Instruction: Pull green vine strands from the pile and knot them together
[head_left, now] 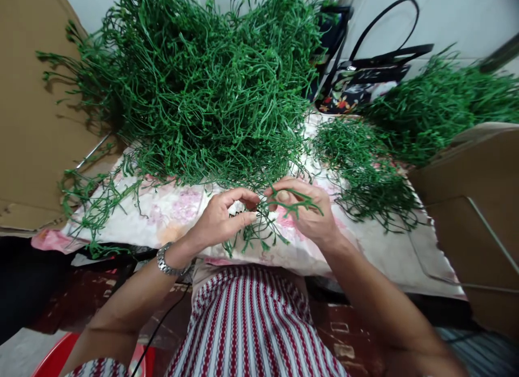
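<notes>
My right hand (310, 212) is closed with thumb and forefinger pinching a green plastic plant sprig (298, 204), whose forked ends point to the right. Close beside it, my left hand (227, 215) has its fingers curled and its thumb apart from them, with nothing visibly gripped. Below and between the hands, loose green stems (265, 233) lie on the floral cloth (182, 209). Just beyond rises a large heap of green plastic stems (211, 90).
At the right lie a smaller pile of stems (365, 177) and a bushier bunch (454, 106). Cardboard boxes stand at left (32, 123) and right (474, 204). A floral handbag (352, 90) rests against the wall. A red basin (60, 355) sits low at left.
</notes>
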The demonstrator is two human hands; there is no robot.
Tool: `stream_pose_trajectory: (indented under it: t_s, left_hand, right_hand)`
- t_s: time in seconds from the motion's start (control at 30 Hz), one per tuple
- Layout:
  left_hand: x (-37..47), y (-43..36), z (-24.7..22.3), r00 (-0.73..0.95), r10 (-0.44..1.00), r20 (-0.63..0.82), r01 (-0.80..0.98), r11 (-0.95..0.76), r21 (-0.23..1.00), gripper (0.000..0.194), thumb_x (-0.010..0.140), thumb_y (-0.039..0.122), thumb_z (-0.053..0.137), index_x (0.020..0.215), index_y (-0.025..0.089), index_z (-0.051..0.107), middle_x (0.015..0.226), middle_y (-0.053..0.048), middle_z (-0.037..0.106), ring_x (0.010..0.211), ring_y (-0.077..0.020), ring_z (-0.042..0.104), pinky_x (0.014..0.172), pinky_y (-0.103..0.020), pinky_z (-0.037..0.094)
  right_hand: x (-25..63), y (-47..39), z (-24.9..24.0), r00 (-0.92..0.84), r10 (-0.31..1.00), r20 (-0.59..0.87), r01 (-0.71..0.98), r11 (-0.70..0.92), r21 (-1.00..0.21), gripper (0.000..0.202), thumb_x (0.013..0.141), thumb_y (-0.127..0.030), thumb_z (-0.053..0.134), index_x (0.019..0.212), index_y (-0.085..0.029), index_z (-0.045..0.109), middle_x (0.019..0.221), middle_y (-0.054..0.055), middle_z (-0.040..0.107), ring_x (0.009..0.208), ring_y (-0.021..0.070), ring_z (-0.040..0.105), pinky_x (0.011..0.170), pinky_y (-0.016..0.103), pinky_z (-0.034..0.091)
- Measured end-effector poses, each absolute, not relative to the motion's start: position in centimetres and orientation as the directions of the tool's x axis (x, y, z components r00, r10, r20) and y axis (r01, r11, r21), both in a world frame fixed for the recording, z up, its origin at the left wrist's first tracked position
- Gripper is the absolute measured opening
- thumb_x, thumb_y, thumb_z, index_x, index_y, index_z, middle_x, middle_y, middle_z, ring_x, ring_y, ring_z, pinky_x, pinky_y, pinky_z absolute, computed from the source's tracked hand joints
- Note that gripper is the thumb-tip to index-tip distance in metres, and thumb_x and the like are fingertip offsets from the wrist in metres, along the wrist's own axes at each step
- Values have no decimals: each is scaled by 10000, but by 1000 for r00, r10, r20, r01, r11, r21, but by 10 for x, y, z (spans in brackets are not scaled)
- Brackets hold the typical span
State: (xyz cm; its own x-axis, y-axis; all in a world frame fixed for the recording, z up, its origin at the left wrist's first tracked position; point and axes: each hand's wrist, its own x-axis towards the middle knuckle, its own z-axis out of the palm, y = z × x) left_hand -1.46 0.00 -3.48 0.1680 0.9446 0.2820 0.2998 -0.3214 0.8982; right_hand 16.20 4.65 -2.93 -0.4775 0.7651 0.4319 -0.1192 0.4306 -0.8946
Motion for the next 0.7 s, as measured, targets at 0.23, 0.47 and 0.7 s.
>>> stream_pose_trajectory:
  t_s: [0.23, 0.47, 0.7]
  left_hand:
    - [-11, -4, -47, -52, 927, 372, 368, -329, 870, 90, 727, 96, 538, 773, 164, 574, 722, -1, 610, 687, -113, 551, 613, -217, 433]
    - [-6, -8, -47, -86, 866, 493, 428, -415, 803, 146, 721, 41, 501, 761, 170, 557, 712, 8, 554, 699, -109, 514, 654, -217, 408]
    - [-13, -5, -43, 58, 969, 240, 186, -247, 951, 143, 784, 158, 523, 898, 168, 610, 823, -19, 557, 798, -126, 517, 730, -234, 401]
  right_hand:
    - [151, 40, -36, -433, 844, 318, 40, 370, -928, 269, 823, -337, 550, 1047, -192, 513, 883, 21, 545, 763, 96, 529, 651, 225, 456]
    - [141, 29, -50, -660, 750, 57, 100, 162, -982, 239, 824, -390, 523, 790, -153, 522, 678, -19, 486, 617, 82, 452, 560, 207, 369]
    - [143, 31, -35, -690, 712, 130, 251, 403, -880, 297, 874, -307, 438, 624, -147, 451, 561, -48, 380, 521, 52, 352, 495, 188, 258]
